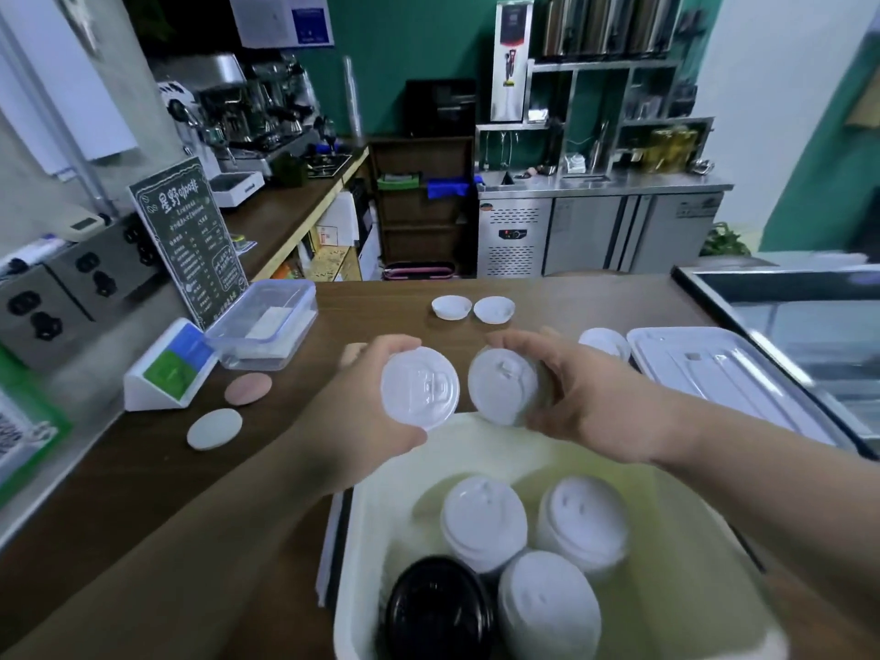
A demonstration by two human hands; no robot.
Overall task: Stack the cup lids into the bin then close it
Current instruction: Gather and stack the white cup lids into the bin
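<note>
White lids in both hands above the bin

Stacking is under way and not finished. The left hand [362, 402] holds one white lid [420, 395] with its top face toward the camera, above the far rim of the bin [376, 540]. Its grip is half closed, thumb under the lid's near edge and fingers curled over the far edge. The right hand [590, 397], also above the far rim, curls its grip round a second white lid [502, 385], which is tilted. Whether that is one lid or a short stack I cannot tell. The two held pieces sit just beside each other; I cannot tell if they touch.

Inside the bin stand three white stacks [483, 521] and a black stack [438, 607]. Beyond the bin, two loose lids [451, 308] lie upturned on the tabletop [200, 507], and a third loose lid [605, 343] shows just behind the right hand. The bin cover [705, 373] lies to the right of the bin, so closing is not yet done.

Next, I judge, the held lids need nesting together or lowering onto a white stack, dome upward and centred so they seat. A tilted lid could slide off. The loose lids beyond the bin need fetching before the cover goes on
</note>
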